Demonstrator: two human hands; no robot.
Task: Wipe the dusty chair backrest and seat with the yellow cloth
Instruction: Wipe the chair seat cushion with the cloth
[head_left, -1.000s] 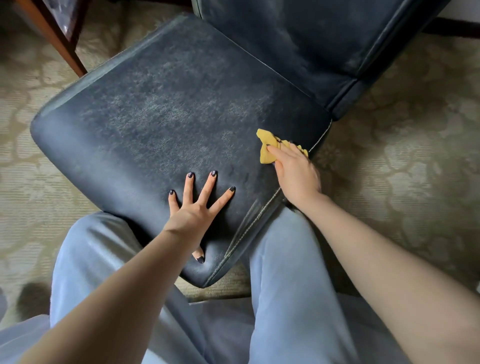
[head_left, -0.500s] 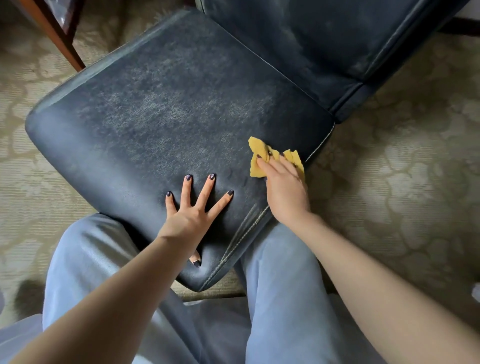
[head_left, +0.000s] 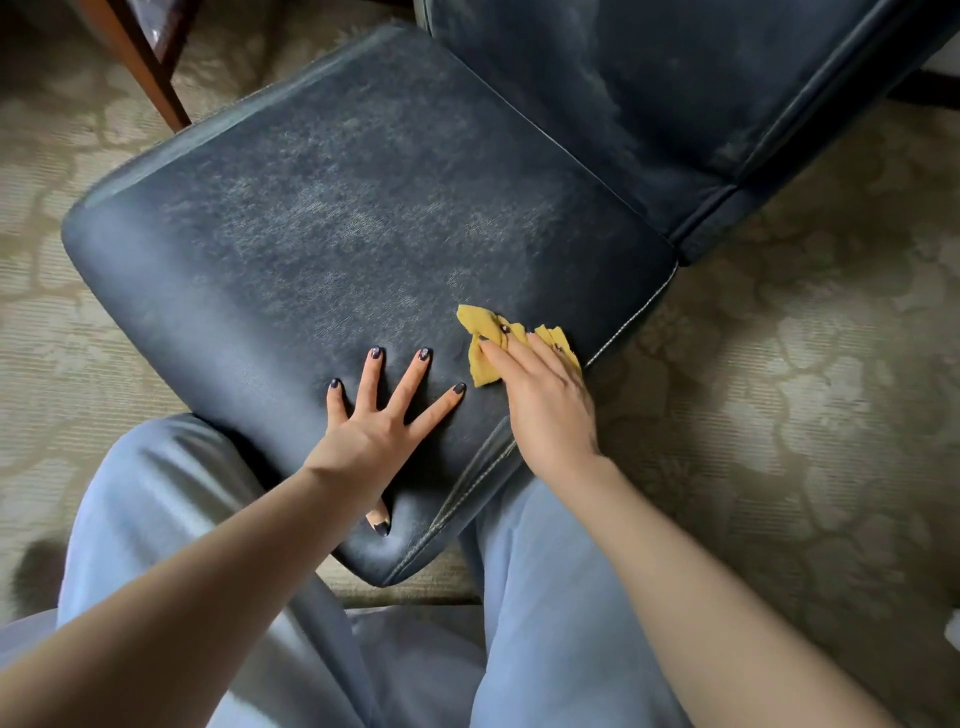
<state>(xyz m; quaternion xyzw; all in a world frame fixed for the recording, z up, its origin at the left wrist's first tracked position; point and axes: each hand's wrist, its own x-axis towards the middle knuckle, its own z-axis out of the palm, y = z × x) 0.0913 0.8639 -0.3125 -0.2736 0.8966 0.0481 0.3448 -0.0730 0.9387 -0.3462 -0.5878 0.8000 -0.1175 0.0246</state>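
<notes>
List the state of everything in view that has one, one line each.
Seat: grey with dust across the middle, darker near the right edge.
Backrest: dusty in streaks and patches.
Yellow cloth: crumpled, pressed onto the seat near its right edge.
Left hand: flat on the seat, fingers spread.
Right hand: fingers stretched over the cloth, pressing it down.

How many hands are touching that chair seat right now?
2. The left hand lies flat, fingers spread, on the seat near its closest corner. The right hand presses the yellow cloth onto the seat just beside it.
</notes>
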